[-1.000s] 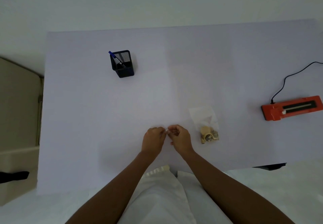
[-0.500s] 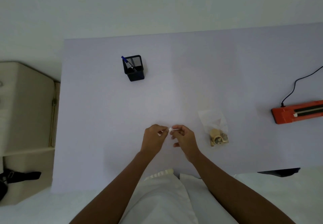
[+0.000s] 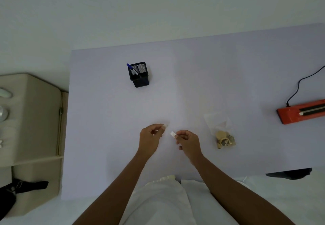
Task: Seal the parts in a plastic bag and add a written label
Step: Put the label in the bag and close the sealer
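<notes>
label sticker [image 3: 172,134]: small white slip pinched in right hand [image 3: 189,141] fingertips; likely light, floppy, tacky, best held by an edge
left hand [image 3: 152,135]: closed on a pale scrap, apart from right
plastic bag [image 3: 220,131]: on table [image 3: 228,66], brass parts [image 3: 224,139] bunched at near end
pen holder [image 3: 139,74]: black mesh, blue pen [image 3: 131,67] inside
heat sealer [image 3: 301,113]: orange, far right

Clear bag [image 3: 222,130] of brass parts [image 3: 224,139]

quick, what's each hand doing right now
Left hand: pinched shut on a small pale strip.
Right hand: pinched shut on a small white label.
</notes>
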The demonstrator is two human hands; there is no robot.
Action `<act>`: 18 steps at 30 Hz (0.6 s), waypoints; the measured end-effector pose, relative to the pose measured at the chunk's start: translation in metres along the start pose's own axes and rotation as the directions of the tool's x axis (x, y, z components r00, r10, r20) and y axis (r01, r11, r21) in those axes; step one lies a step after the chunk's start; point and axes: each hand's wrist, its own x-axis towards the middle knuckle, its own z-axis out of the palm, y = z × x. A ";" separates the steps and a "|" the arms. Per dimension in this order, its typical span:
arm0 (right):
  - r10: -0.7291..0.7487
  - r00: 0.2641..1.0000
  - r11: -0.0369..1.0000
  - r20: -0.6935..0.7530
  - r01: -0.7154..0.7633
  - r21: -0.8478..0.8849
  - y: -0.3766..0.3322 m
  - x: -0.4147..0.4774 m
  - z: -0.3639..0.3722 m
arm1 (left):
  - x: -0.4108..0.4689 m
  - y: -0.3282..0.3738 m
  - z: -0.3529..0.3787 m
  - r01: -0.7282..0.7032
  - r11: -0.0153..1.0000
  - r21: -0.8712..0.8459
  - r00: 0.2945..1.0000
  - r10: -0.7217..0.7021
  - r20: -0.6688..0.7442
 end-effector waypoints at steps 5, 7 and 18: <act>-0.139 0.987 0.886 -0.074 0.091 -0.455 0.018 0.007 -0.003 | -0.004 0.012 -0.014 0.017 0.996 -0.093 0.996 -0.009 0.085; -0.218 0.972 0.843 -0.090 0.141 -0.520 0.016 0.004 -0.003 | -0.005 0.012 -0.016 -0.028 0.998 -0.061 0.995 0.034 0.098; 0.175 0.892 0.961 0.417 -0.247 0.125 -0.066 -0.019 -0.055 | -0.012 0.029 0.022 -0.383 0.921 0.066 0.874 0.338 0.350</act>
